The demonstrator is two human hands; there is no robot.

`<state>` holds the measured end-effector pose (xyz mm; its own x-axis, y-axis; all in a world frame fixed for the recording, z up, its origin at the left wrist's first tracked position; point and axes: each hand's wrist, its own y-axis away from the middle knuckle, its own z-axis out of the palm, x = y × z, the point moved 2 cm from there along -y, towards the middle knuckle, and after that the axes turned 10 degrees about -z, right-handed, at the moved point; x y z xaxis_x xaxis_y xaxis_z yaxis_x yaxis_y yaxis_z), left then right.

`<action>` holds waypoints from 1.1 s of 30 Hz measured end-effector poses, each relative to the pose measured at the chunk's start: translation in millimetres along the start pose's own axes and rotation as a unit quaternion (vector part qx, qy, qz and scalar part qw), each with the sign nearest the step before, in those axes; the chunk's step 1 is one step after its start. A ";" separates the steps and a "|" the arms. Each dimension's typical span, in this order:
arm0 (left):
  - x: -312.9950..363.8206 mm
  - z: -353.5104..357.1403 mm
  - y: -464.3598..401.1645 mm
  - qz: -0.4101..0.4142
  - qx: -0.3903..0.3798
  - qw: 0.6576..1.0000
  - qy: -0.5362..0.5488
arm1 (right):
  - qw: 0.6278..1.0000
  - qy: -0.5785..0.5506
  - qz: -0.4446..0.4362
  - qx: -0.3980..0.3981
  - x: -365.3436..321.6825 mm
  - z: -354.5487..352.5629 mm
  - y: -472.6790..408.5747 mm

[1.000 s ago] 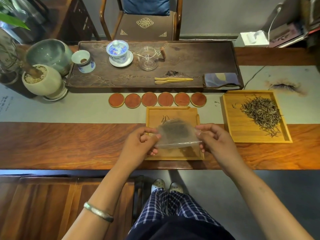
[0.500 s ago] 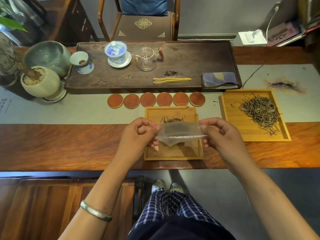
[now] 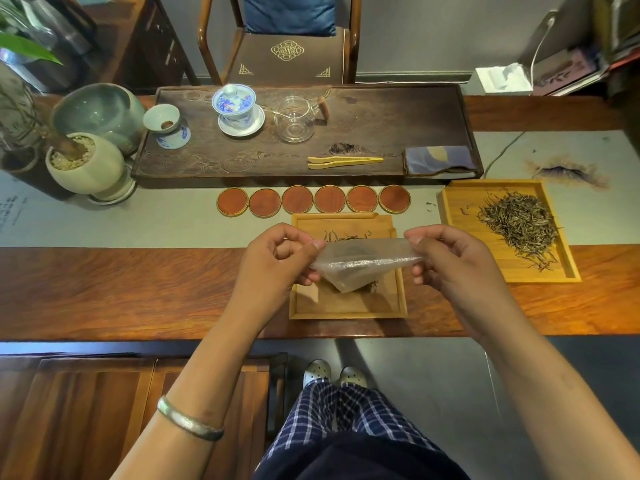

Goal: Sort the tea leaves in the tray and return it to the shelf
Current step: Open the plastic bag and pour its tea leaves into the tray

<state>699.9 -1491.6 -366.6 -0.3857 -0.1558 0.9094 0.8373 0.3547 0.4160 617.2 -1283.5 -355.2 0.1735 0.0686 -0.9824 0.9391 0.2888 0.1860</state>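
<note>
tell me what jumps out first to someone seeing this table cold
Both hands, left hand and right hand, pinch a clear crinkled plastic bag over a small pale wooden tray at the table's near edge. Right of it, a larger bamboo tray holds a heap of dark tea leaves.

The clear plastic bag (image 3: 363, 263) is tipping now: a second ago it was stretched out nearly flat and broad between the two hands, and now it hangs as a wedge, its top edge taut from hand to hand and one corner drooping down over the small bamboo tray (image 3: 348, 308). The left hand (image 3: 277, 263) and right hand (image 3: 450, 261) have both lifted a touch toward the far end of that tray, each pinching its own end of the bag. More of the tray's near floor shows bare under the bag (a few dark tea leaves (image 3: 346, 236) lie at its far end).
</note>
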 end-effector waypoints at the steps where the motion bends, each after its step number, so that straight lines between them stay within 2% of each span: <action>1: 1.4 -0.3 0.6 0.002 0.000 1.000 0.000 | 1.000 0.000 -0.002 0.000 -1.2 0.0 0.1; 10: 11.0 -0.6 3.7 0.007 0.011 1.000 0.002 | 1.000 -0.007 0.004 -0.001 -5.8 -1.5 0.9; 25: 32.6 7.9 13.7 0.051 -0.001 0.998 0.033 | 0.999 -0.027 -0.036 -0.010 -28.8 -10.3 6.2; 29: 23.9 3.0 15.2 0.089 0.003 0.996 -0.007 | 0.995 0.035 -0.088 -0.038 -23.9 -14.5 13.1; 33: -9.6 -9.9 16.7 0.113 -0.002 0.989 -0.096 | 0.965 0.194 -0.159 -0.074 6.0 -18.9 25.2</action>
<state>721.4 -1493.3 -368.4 -0.2544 0.1056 0.9613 0.9118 0.3575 0.2020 636.3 -1257.7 -356.2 -0.2673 0.2988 -0.9161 0.8687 0.4861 -0.0949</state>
